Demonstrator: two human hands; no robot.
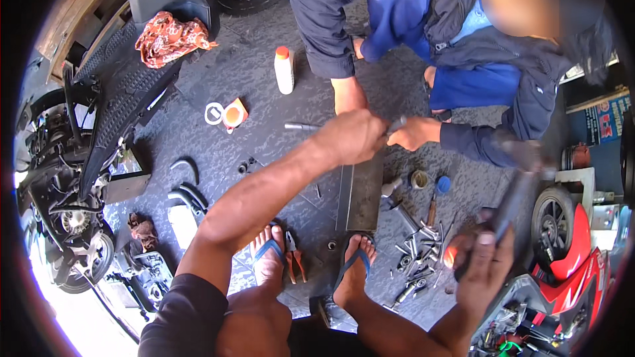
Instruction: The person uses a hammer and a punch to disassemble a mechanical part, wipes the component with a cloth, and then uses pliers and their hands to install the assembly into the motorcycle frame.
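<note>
Risk: left hand (354, 135) clenches the small metal part (395, 123) at frame centre right against a co-worker's hand (413, 133), while right hand (486, 268) grips a raised hammer (512, 201) lower right — a glancing blow hits fingers.

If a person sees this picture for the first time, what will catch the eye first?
Probably the left hand in the middle, gripping a small metal part together with a co-worker's hand above a dark metal plate. Next, the right hand at the lower right, holding a dark tool with an orange handle over scattered bolts. A red motorcycle stands at the right edge.
</note>
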